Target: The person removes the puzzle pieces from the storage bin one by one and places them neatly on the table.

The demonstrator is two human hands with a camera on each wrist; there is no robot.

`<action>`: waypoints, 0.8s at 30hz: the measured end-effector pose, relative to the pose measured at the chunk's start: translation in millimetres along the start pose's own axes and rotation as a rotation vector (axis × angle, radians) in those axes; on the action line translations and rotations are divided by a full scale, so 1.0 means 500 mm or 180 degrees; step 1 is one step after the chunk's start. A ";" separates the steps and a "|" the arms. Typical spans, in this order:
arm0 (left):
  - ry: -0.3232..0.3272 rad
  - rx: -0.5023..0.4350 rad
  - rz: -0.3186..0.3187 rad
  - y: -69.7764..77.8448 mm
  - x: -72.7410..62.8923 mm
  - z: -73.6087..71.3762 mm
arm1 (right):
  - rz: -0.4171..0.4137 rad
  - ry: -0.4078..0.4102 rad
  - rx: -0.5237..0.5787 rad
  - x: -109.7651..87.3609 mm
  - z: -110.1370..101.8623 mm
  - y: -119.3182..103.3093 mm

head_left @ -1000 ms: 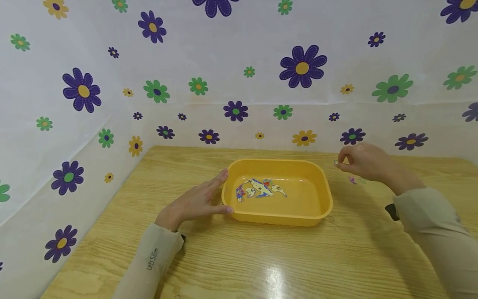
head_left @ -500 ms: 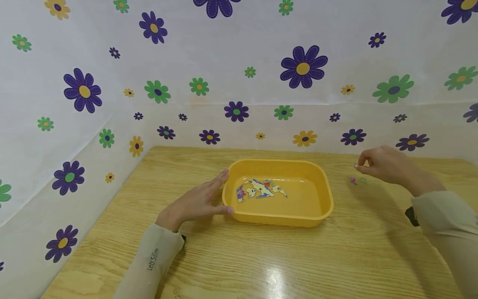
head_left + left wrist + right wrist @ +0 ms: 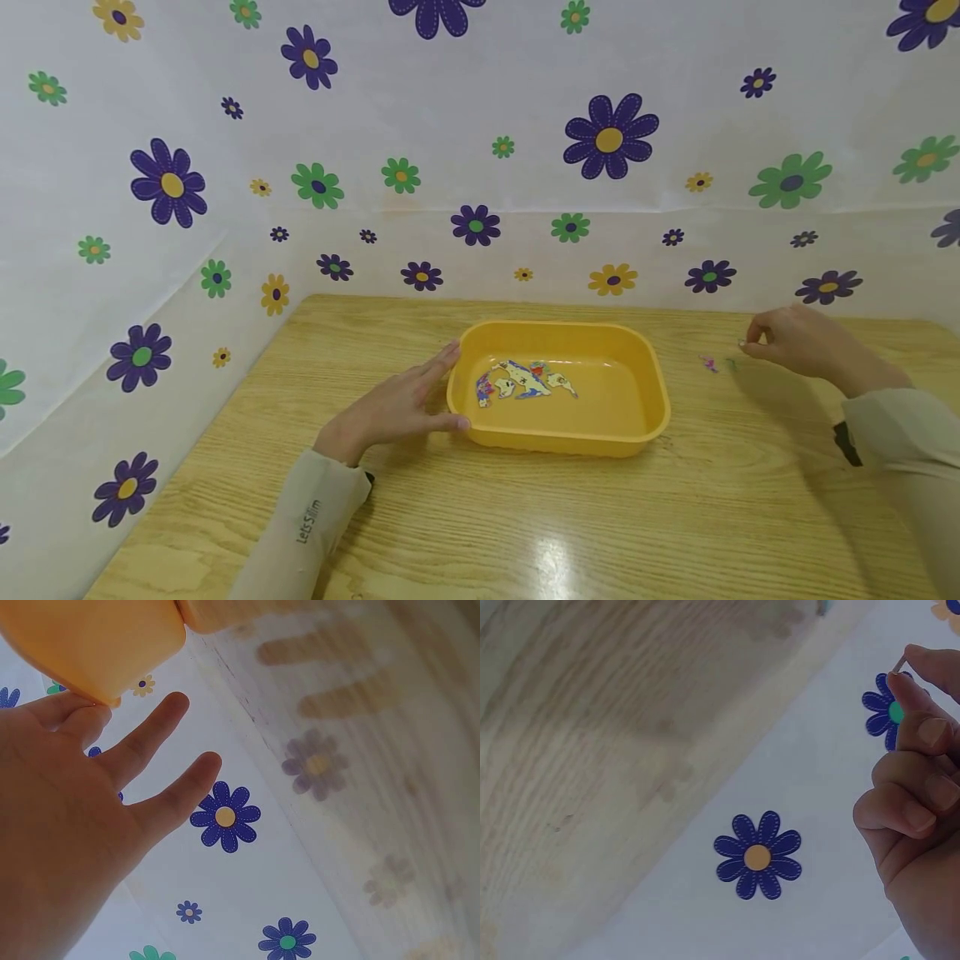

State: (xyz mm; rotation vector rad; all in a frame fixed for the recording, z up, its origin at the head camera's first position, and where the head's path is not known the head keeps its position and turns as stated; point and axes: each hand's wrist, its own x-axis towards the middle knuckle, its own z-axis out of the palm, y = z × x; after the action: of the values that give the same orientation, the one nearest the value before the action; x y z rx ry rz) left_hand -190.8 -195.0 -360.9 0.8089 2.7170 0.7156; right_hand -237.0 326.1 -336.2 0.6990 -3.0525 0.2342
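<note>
My left hand (image 3: 393,411) touches the left end of a yellow plastic tub (image 3: 611,396), its fingers spread and fairly straight. In the left wrist view, fingertips meet the rim of the tub (image 3: 97,645) while two fingers stand free. Several printed cut-out pieces (image 3: 522,379) lie flat in the tub, mostly in its left half. To the right, my right hand (image 3: 810,342) is raised above the table and pinches a small thin cut-out piece (image 3: 900,664) between thumb and index finger. The other fingers curl into the palm. The held piece appears edge-on, so its print is hidden.
A pink scrap (image 3: 708,364) and a greenish scrap (image 3: 732,364) lie on the wooden table (image 3: 450,525) right of the tub. Behind and to the left, a white flower-printed sheet (image 3: 450,100) rises from the table's edges.
My right hand has moved right, away from the tub, past the pink and green scraps, with the small piece still pinched. The left hand and tub have stayed in place.
</note>
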 end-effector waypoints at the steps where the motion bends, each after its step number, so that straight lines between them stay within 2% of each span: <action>1: -0.0002 -0.0003 -0.0012 0.000 0.000 0.000 | 0.0027 -0.0022 0.0015 -0.002 0.001 0.003; 14: -0.0022 -0.0032 -0.0045 0.001 0.001 0.000 | 0.0159 -0.0196 0.0055 -0.016 0.018 0.032; 24: -0.0014 -0.0030 -0.0008 0.000 -0.001 0.000 | 0.0128 -0.0166 0.0102 -0.018 0.024 0.039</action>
State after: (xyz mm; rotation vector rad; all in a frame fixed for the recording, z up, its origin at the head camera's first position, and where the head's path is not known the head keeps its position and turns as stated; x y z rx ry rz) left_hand -190.6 -195.2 -360.9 0.8040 2.7084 0.7246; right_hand -236.8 345.7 -351.1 0.6561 -3.1216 0.2698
